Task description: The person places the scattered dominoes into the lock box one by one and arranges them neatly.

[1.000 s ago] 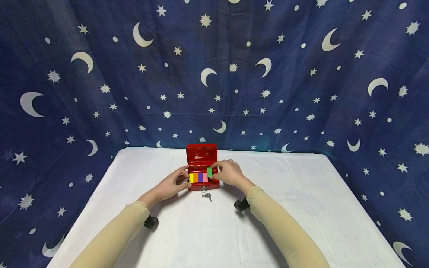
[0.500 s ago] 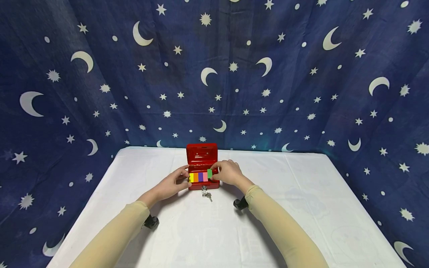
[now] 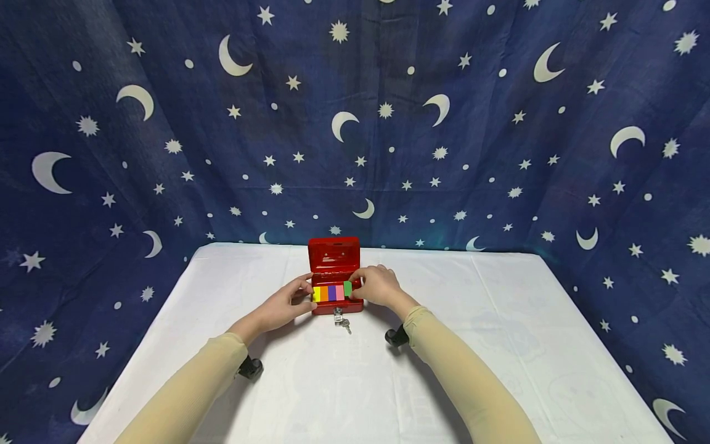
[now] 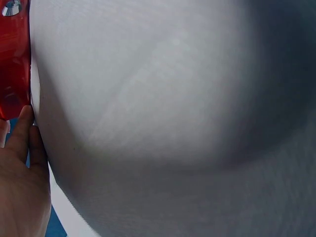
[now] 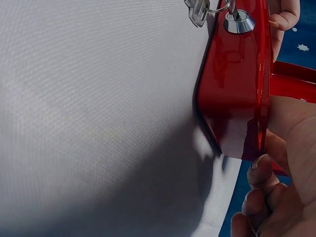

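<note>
The small red metal cash box (image 3: 322, 310) stands with its lid (image 3: 334, 245) raised. A row of yellow (image 3: 317, 294), orange (image 3: 324, 293), purple (image 3: 332, 293) and pink (image 3: 340, 293) blocks lies inside it. At the right end of that row my right hand (image 3: 379, 286) pinches a green block (image 3: 347, 288) between thumb and fingers, close beside the pink one. My left hand (image 3: 284, 304) grips the box's left end, thumb at the front corner and fingers further back. In the right wrist view, the box wall hides the blocks.
Keys (image 3: 346, 325) dangle from the lock (image 5: 239, 21) on the box's front. White cloth covers the table (image 3: 333, 388), and a dark blue curtain (image 3: 355, 166) with moons and stars hangs behind it. Black wrist cameras (image 3: 251, 369) sit beneath both sleeves.
The green block in my right hand has moved down slightly and now sits nearer level with the row. My left hand has stayed in place.
</note>
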The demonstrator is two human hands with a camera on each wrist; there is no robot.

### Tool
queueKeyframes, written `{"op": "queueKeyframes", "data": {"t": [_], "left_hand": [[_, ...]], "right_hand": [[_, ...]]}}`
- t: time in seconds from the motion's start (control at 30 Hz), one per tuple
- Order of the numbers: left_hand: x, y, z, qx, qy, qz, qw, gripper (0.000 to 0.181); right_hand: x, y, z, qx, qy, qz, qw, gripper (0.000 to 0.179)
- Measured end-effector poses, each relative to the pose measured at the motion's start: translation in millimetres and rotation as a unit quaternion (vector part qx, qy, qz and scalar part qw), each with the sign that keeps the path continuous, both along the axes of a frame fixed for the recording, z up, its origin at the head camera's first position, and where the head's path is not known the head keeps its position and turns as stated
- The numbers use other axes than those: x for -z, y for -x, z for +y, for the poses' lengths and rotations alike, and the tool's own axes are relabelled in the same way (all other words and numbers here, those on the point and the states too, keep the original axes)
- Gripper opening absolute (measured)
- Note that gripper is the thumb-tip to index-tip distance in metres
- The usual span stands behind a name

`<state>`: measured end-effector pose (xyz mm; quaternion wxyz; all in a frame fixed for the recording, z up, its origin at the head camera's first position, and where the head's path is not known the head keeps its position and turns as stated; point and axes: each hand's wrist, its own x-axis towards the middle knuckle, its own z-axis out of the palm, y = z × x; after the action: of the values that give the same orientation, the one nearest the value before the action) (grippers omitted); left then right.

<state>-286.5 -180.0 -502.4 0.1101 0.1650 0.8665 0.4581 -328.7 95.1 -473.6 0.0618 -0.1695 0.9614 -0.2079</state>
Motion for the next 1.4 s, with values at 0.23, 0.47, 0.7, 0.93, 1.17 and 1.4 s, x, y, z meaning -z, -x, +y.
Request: {"op": "queueKeyframes", "data": {"t": [0.23,0.47,0.7,0.93,1.17,1.4], "left_hand": [[-0.3,-0.5,0.1,-0.005,0.004,-0.007,1.0000,0.033],[0.3,0.7,0.1,0.004,-0.002,0.001,1.0000,0.033],[-0.7,1.4,0.8,-0.005,0.006,-0.007,0.9999,0.033],[-0.7,1.8,0.5,-0.002,0.002,-0.005,1.0000,0.035],[-1.2,1.6,0.4,-0.005,0.002,-0.009,0.9999,0.035],[-1.8,0.8,1.2,-0.004,0.003,-0.011,0.9999,0.034]], "right_hand": [[1.0,1.6,-2.3,0.006,-0.020,-0.004,0.9998,0.037],[-0.6,0.1,-6.1,0.017,-0.029,-0.014,0.9993,0.038],[-1.4,-1.5,-8.7,0.023,-0.034,-0.021,0.9990,0.038],[-2.8,-1.5,-11.1,0.023,-0.040,-0.021,0.9987,0.038],[-3.7,-1.7,-12.3,0.025,-0.046,-0.027,0.9983,0.039],[-5.0,-3.3,-13.4,0.029,-0.048,-0.029,0.9980,0.038]]}}
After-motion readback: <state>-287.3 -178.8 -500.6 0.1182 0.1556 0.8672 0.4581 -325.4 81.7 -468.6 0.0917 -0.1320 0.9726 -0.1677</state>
